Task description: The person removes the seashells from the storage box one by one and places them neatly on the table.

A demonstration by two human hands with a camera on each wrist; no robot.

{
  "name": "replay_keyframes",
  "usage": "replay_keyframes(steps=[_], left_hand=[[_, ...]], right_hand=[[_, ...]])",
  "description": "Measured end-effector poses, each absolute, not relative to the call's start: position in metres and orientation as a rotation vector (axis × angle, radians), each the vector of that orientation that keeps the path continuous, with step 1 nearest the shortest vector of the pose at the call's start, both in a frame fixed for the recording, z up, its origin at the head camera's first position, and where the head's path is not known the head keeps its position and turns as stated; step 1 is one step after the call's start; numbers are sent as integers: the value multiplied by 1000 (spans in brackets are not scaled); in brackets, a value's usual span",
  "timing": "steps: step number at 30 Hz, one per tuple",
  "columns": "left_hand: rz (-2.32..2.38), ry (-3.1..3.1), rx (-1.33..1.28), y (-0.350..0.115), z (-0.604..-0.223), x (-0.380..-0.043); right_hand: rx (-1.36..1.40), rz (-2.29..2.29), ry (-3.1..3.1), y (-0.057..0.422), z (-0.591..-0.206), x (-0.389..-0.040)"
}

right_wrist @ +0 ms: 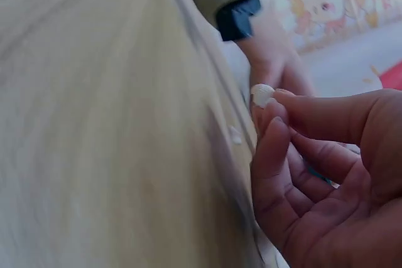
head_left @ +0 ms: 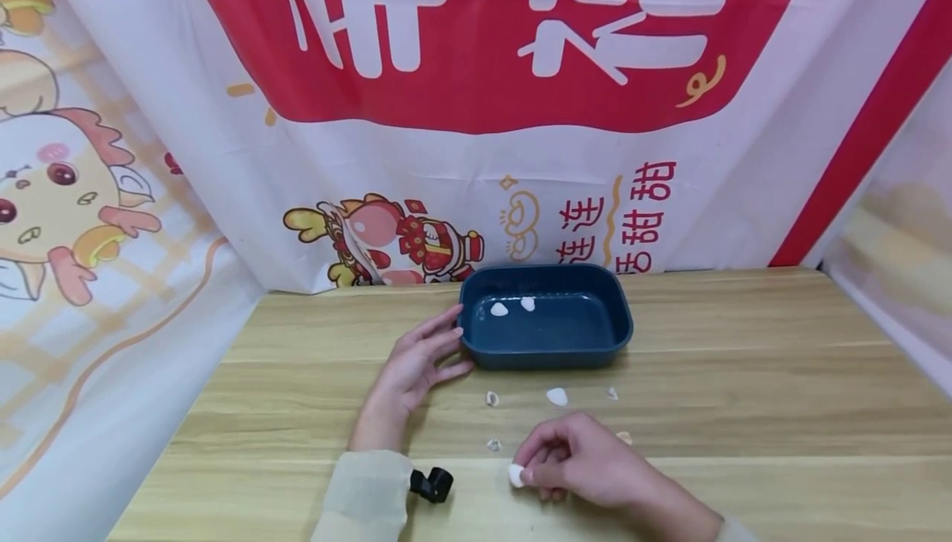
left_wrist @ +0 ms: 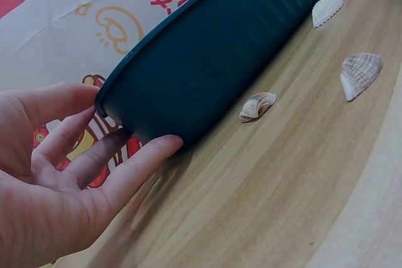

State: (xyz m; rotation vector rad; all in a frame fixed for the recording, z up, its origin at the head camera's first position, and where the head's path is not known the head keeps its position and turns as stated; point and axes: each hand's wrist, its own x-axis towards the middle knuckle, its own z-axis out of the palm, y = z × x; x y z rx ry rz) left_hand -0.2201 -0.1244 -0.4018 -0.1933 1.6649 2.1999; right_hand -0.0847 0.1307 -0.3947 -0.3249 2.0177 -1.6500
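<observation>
A dark blue rectangular basin [head_left: 550, 358] stands at the back of the table, two white shells [head_left: 499, 309] inside it. At its left end, my left hand [head_left: 416, 368] touches the wall with spread fingers; the left wrist view shows fingertips against the corner of the basin [left_wrist: 207, 61]. Between thumb and forefinger, my right hand [head_left: 587, 459] pinches a small white seashell [head_left: 516, 476] low over the table in front. The right wrist view shows the ribbed face of that seashell [right_wrist: 262, 95].
Several loose shells lie between the basin and me, among them a white one [head_left: 557, 396], a curled one [head_left: 492, 399] and a tan one [head_left: 625, 438] partly behind my right hand. A black clip-like mount [head_left: 433, 485] sits at my left sleeve. Printed cloth [head_left: 476, 170] hangs behind the table.
</observation>
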Motion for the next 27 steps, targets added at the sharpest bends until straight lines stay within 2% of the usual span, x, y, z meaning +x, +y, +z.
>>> replay_keyframes(steps=[11, 27], left_hand=[[2196, 1673, -155, -126, -402, -221], [2203, 1668, -172, -125, -402, -220]], right_hand=[[-399, -1464, 2164, 97, -398, -82], [-409, -1433, 2204, 96, -397, -82]])
